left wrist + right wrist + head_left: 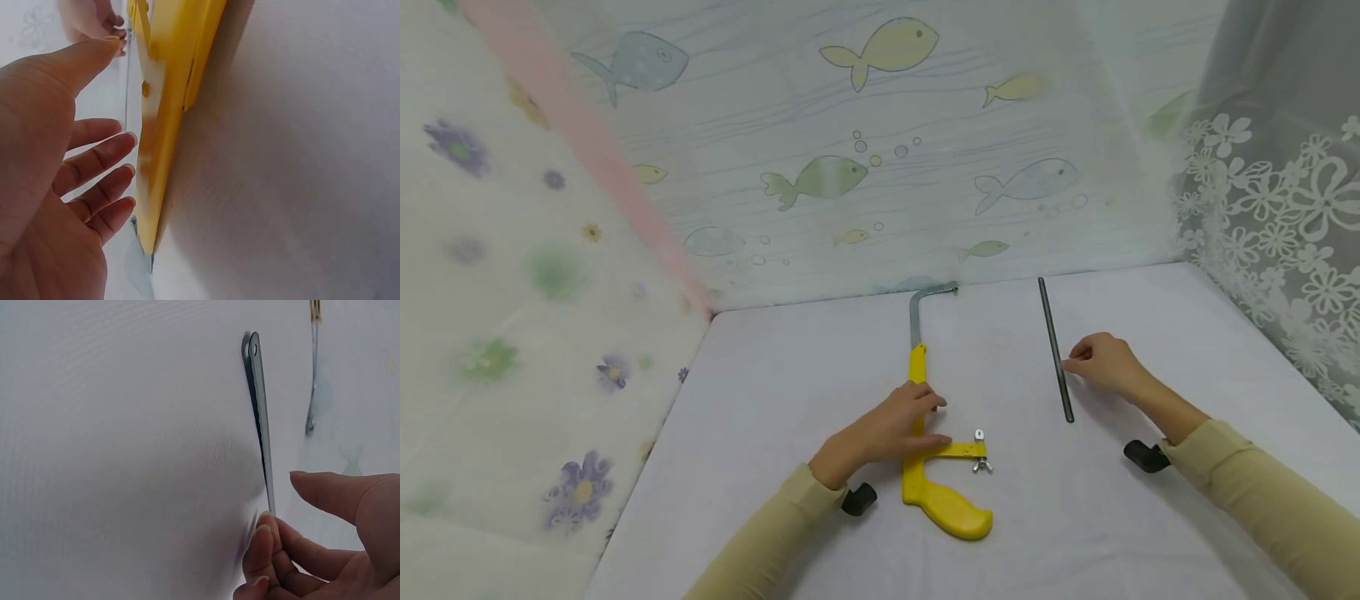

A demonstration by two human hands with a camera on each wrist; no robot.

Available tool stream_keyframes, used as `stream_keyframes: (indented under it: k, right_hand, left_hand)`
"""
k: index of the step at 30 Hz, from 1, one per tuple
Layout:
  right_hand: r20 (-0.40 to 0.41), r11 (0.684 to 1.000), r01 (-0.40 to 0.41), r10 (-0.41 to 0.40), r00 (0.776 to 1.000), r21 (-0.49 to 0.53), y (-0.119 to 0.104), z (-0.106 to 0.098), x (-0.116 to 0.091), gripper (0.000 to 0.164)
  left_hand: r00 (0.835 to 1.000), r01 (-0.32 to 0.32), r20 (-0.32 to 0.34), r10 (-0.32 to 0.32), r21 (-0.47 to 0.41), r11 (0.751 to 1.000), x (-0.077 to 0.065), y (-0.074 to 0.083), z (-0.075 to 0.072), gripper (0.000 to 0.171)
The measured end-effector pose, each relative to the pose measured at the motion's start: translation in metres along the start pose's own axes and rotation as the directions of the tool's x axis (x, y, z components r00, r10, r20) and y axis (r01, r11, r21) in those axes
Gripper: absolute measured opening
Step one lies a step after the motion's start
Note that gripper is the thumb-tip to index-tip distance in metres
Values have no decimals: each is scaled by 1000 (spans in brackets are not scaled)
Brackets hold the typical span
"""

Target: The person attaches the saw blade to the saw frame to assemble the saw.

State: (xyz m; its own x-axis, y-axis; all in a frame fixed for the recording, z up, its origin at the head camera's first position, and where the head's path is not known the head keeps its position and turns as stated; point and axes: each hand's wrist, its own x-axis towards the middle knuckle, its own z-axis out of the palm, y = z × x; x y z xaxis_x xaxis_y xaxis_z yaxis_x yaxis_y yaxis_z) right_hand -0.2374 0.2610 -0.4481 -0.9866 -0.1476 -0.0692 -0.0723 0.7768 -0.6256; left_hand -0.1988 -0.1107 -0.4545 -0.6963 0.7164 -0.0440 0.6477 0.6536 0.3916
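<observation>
Hacksaw frame: on the white table, under the left hand; looks rigid and moderately light, smooth enough to slip a little, so best taken by its curved handle.
Blade: on the table, right of the frame; probably light, springy, apt to snap if bent hard. Hold it near an end, off the edge that appears toothed.
Left hand: loose above the frame's middle, hiding part of it, not wrapped round; whether it touches, I can't tell.
Right hand: right of the frame, past the blade, bent fingertips at it, thumb free, no pinch.
Wing nut: on the frame's short arm, rightward; might snag.
Black wrist mount: left of the frame, could bump it.
Fish curtain: behind the frame.
</observation>
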Motion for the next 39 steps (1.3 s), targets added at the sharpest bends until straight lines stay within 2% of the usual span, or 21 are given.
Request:
stream_keyframes:
  k: [5,10,18,23,31,39]
  right_hand:
    - [-13,999,-15,14,1000,-31,1,5,6,34]
    - [-43,997,-43,40,998,-66,-3,10,10,31]
    - [-59,994,-85,81,995,-74,-9,15,11,28]
    - [-58,992,-97,93,994,-83,-13,16,12,28]
    - [-49,987,-110,105,993,-117,-22,17,11,25]
    - [-46,985,-129,124,991,-113,-26,19,9,24]
  left_hand:
    - [999,-29,28,28,31,999,5,3,5,44]
    - [997,-80,28,79,56,995,9,5,9,38]
    - [991,-133,31,132,51,990,9,7,11,34]
    - [990,-137,41,135,28,990,10,7,12,34]
    - [988,-110,102,115,-47,993,12,14,15,32]
    - [986,-121,102,130,-92,988,13,23,15,28]
